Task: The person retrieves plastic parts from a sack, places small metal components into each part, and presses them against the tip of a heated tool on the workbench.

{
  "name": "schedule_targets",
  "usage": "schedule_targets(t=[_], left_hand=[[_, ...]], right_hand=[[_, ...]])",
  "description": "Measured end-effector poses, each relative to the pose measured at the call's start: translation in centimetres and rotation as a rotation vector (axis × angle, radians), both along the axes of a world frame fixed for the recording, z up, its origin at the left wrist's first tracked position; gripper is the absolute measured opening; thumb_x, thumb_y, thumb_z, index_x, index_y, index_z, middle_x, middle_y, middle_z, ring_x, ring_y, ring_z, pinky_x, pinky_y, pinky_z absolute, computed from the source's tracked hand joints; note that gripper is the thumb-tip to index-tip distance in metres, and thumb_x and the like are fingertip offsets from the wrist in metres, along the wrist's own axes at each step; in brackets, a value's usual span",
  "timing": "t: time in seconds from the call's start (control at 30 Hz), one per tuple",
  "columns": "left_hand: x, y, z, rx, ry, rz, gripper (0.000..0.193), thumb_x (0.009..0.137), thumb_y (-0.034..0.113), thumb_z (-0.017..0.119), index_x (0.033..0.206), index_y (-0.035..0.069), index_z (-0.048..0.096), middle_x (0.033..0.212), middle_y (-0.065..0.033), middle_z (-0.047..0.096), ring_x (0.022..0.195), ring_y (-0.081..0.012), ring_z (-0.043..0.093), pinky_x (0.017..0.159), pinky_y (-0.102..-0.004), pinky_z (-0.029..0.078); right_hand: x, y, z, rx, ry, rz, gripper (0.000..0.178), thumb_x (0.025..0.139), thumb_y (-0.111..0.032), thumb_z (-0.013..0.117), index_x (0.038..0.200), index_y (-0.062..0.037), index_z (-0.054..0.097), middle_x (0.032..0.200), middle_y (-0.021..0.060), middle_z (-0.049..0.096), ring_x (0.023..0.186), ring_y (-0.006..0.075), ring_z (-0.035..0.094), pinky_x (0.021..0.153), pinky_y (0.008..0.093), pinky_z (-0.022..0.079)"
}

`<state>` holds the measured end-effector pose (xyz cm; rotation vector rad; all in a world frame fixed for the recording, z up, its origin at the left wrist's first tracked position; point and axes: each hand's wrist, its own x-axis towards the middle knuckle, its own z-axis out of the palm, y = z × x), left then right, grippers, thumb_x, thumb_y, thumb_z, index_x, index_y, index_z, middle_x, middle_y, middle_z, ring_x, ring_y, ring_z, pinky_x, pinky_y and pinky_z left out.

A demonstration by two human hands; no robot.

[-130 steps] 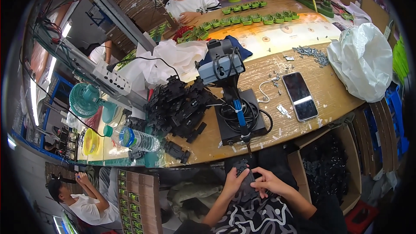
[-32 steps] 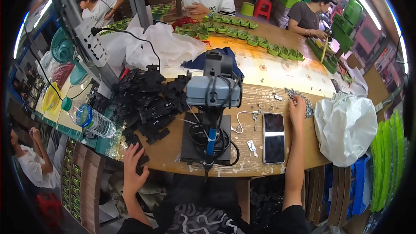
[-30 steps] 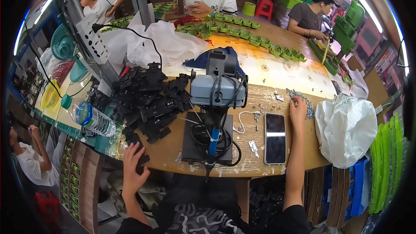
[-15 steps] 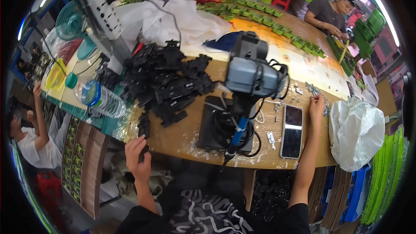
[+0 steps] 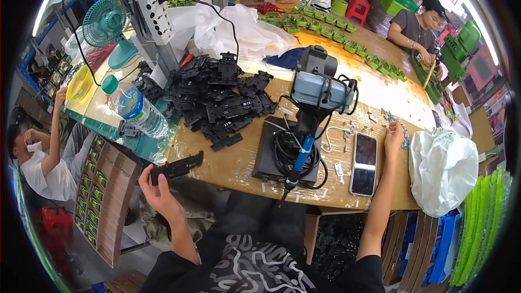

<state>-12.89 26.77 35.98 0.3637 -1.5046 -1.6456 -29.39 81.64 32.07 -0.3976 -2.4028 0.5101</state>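
Observation:
My left hand point(image 5: 157, 191) grips a flat black plastic part point(image 5: 179, 168) at its left end, just off the table's front left edge. To the far right, my right hand point(image 5: 394, 137) touches a small pile of metal pieces point(image 5: 405, 134), its fingertips drawn together; whatever lies between them is too small to make out. A heap of similar black plastic parts point(image 5: 220, 100) covers the table's left side, beyond my left hand. Beside my right forearm lies a phone point(image 5: 363, 164).
A grey-blue device point(image 5: 320, 89) on a stand, wrapped in black cables, occupies the middle. A water bottle point(image 5: 138, 111) stands at the left, a white plastic bag point(image 5: 442, 165) at the right. A tray of green parts point(image 5: 116, 206) leans by the left edge. Other people sit around.
My left hand has moved slightly left, and the black part in it has turned from end-on to lying broadside. My right hand stays at the metal pieces. The view has shifted a little.

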Motion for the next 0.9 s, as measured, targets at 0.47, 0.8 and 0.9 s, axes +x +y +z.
schedule_targets(t=[0.47, 0.8, 0.9], left_hand=[[-0.1, 2.2, -2.7, 0.322, -0.301, -0.227, 0.024, 0.082, 0.013, 0.052, 0.102, 0.008, 0.040, 0.087, -0.0052, 0.055, 0.072, -0.0096, 0.053, 0.056, -0.0207, 0.041], [-1.7, 1.8, -2.7, 0.208, -0.335, -0.281, 0.031, 0.077, 0.000, 0.052, 0.106, 0.004, 0.040, 0.090, -0.0046, 0.050, 0.081, -0.0114, 0.049, 0.069, -0.0218, 0.040], [-1.0, 1.7, -2.9, 0.206, -0.306, -0.270, 0.032, 0.076, -0.003, 0.050, 0.105, 0.002, 0.040, 0.095, -0.0061, 0.048, 0.085, -0.0124, 0.047, 0.075, -0.0229, 0.038]], right_hand=[[0.2, -0.8, 0.5, -0.176, 0.073, 0.114, 0.013, 0.066, -0.004, 0.059, 0.077, -0.0014, 0.052, 0.070, 0.0099, 0.056, 0.063, 0.0210, 0.054, 0.061, 0.0301, 0.042], [0.2, 0.2, 1.6, -0.368, 0.105, 0.106, 0.012, 0.070, -0.008, 0.058, 0.077, -0.0024, 0.050, 0.072, 0.0098, 0.058, 0.063, 0.0138, 0.056, 0.057, 0.0259, 0.043], [0.4, -0.4, 1.1, -0.384, 0.058, 0.111, 0.013, 0.069, -0.007, 0.059, 0.079, -0.0023, 0.053, 0.072, 0.0086, 0.058, 0.063, 0.0141, 0.055, 0.059, 0.0254, 0.043]])
